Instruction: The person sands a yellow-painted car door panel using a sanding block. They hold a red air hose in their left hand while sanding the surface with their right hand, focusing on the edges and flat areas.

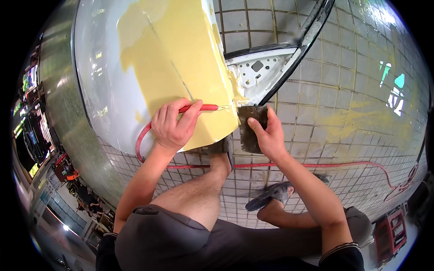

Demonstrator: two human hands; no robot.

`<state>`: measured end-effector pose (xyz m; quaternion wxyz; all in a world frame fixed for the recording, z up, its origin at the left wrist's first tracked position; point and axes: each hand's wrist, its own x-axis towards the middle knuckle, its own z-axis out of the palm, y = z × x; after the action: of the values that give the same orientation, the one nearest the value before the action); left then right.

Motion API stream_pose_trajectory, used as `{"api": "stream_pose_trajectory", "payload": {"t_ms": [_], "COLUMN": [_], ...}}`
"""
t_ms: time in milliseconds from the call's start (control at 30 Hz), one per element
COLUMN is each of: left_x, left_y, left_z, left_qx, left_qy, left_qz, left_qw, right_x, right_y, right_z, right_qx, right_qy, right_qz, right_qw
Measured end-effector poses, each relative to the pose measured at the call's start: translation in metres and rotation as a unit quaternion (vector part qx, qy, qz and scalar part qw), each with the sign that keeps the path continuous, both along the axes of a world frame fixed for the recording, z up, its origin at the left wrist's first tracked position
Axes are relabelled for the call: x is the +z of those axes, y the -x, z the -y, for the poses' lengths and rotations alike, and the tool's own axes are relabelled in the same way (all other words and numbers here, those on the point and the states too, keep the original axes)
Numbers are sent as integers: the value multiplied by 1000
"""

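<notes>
My left hand (176,124) grips the end of a red hose (203,107) with a thin pale tip, held over the lower edge of a white car panel (97,86) coated with yellow filler (167,45). A grey streak runs down the yellow area. My right hand (266,133) holds a dark brown, flat rectangular piece (247,140), which looks like a sanding sheet, thumb on top, beside the panel's corner at the hose tip. Just above it is a white triangular bracket (264,74) with holes and a dark frame (307,36).
The tiled floor (343,90) carries yellow dust. The red hose runs right across it (325,165) to loose loops. My bare legs and sandalled feet (271,194) are below my hands. Cluttered equipment (68,171) stands at the far left, a red slatted object (391,235) at lower right.
</notes>
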<state>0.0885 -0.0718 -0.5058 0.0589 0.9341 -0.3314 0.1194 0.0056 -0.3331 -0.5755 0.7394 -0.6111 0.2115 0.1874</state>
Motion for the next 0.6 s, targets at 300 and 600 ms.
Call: {"api": "stream_pose_trajectory", "payload": {"t_ms": [300,600], "left_x": [-1,0], "left_y": [0,0], "left_z": [-1,-1], "left_qx": [3,2], "left_qy": [0,1], "left_qz": [-3,0], "left_qw": [1000,1000], "right_x": [21,20], "right_y": [-7,-7], "right_z": [-7,-8], "right_qx": [-21,-31], "right_qy": [30,-1], "right_qz": [-13,-50], "right_qw": [999,998]}}
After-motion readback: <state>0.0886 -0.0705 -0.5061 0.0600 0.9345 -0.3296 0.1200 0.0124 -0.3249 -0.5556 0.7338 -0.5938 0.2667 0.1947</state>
